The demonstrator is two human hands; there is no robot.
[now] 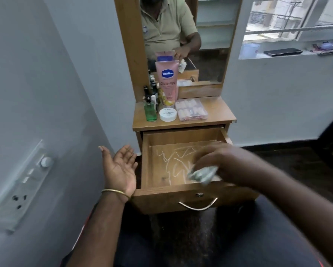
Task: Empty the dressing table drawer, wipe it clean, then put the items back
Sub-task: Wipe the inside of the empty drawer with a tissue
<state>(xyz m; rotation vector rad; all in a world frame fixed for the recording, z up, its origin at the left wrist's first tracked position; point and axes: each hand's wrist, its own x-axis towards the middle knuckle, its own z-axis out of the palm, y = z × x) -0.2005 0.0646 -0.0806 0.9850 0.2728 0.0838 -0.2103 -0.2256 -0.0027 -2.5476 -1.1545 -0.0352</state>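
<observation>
The wooden drawer [161,195] of the dressing table is pulled out, and no items lie in it. Its dusty floor shows pale wipe streaks. My right hand [217,160] grips a crumpled whitish cloth [201,175] over the drawer's right front part; the hand is blurred. My left hand [120,167] hovers palm up, fingers relaxed, just left of the drawer, holding nothing. On the tabletop stand a pink lotion tube [167,82], a green bottle [150,111], a white jar [168,114], a clear nail box [191,109] and several small dark bottles [152,90].
A mirror [183,35] rises behind the tabletop. A grey wall with a switch and socket panel [22,186] is close on the left. A window ledge [289,53] with a few things is at upper right. My lap fills the foreground under the drawer's metal handle [198,206].
</observation>
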